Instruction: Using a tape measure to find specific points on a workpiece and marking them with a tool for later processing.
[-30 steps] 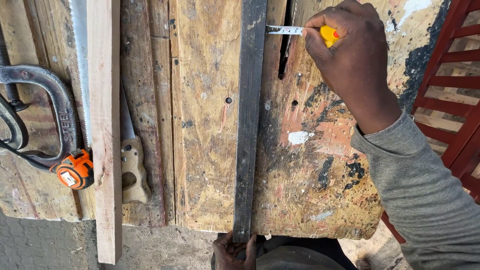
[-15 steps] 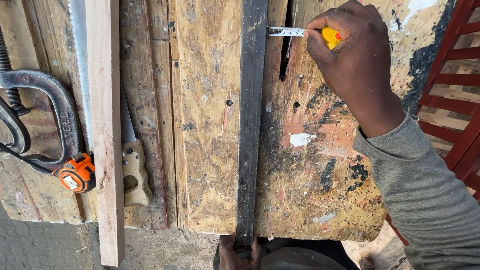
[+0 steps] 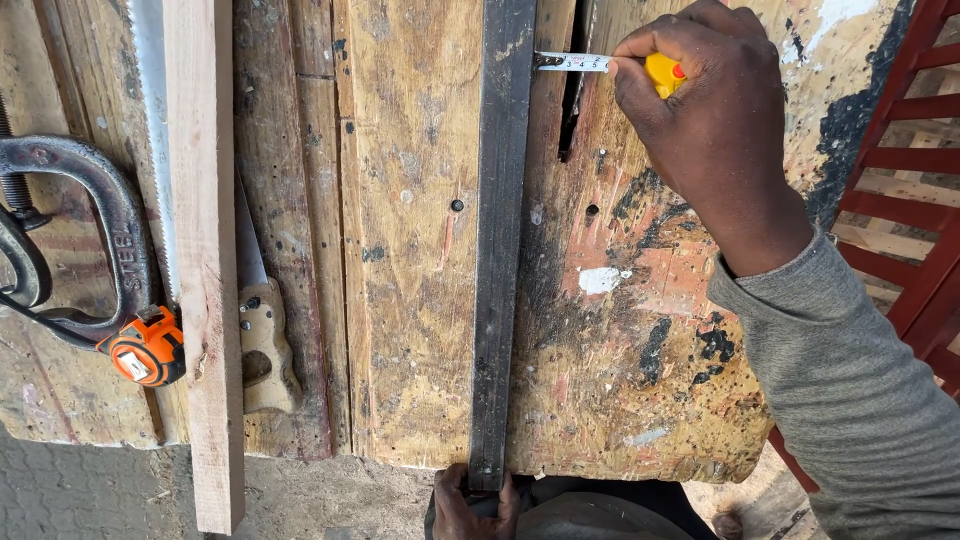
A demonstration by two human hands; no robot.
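Note:
A long dark metal bar [image 3: 497, 250] lies lengthwise across the worn wooden workbench [image 3: 410, 300]. My right hand [image 3: 715, 120] grips a small yellow tape measure [image 3: 664, 72] at the top right, its white blade [image 3: 572, 62] drawn left until the hook meets the bar's right edge. My left hand [image 3: 475, 505] clasps the bar's near end at the bench's front edge; only its fingers show. A grey sleeve [image 3: 850, 400] covers my right arm.
A pale timber plank [image 3: 203, 260] lies at the left, overhanging the front edge. A handsaw [image 3: 262, 340] rests under it. A big iron clamp [image 3: 70, 240] and an orange tape measure [image 3: 148, 350] sit far left. A red frame [image 3: 915, 170] stands at the right.
The view has shifted slightly. My right hand keeps the tape blade against the bar, and my left hand stays at the bar's near end.

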